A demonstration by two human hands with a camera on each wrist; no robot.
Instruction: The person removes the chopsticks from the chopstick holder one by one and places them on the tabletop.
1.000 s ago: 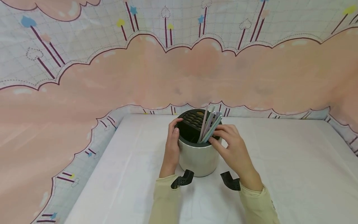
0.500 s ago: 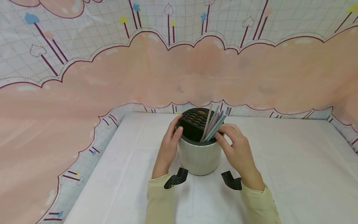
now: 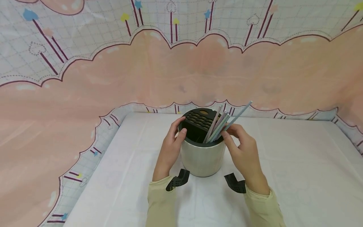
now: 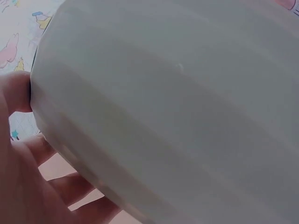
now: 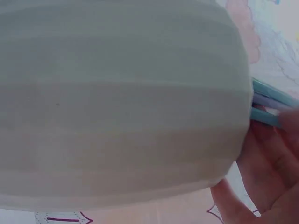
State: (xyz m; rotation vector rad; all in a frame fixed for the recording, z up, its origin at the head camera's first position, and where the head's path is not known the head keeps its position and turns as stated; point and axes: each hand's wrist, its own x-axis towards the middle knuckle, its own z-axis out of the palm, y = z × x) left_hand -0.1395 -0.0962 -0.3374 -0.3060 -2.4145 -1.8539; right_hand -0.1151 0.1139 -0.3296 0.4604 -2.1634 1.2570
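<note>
A round cream holder (image 3: pixel 202 159) with a dark slotted insert (image 3: pixel 198 121) stands upright on the white table. Several thin pastel sticks (image 3: pixel 215 127) lean in its open compartment; their exact kind is unclear. My left hand (image 3: pixel 170 146) grips the holder's left rim, thumb on top and fingers around the outside, as the left wrist view also shows. At the right rim, my right hand (image 3: pixel 245 151) pinches a pale blue stick (image 3: pixel 239 113), which slants up to the right apart from the bunch. Its lower end is hidden. In the right wrist view, the blue sticks (image 5: pixel 266 116) stick out beyond the holder's rim beside my fingers.
The white tabletop (image 3: pixel 297 170) spreads out on both sides of the holder. Close behind its far edge hangs a peach and white patterned cloth (image 3: pixel 181 75). A black bracket (image 3: pixel 234 183) sits at each wrist.
One blue stick has tilted away from the bunch, its top swinging right and up between my right fingers. The right hand has shifted slightly right. My left hand stays on the rim.
</note>
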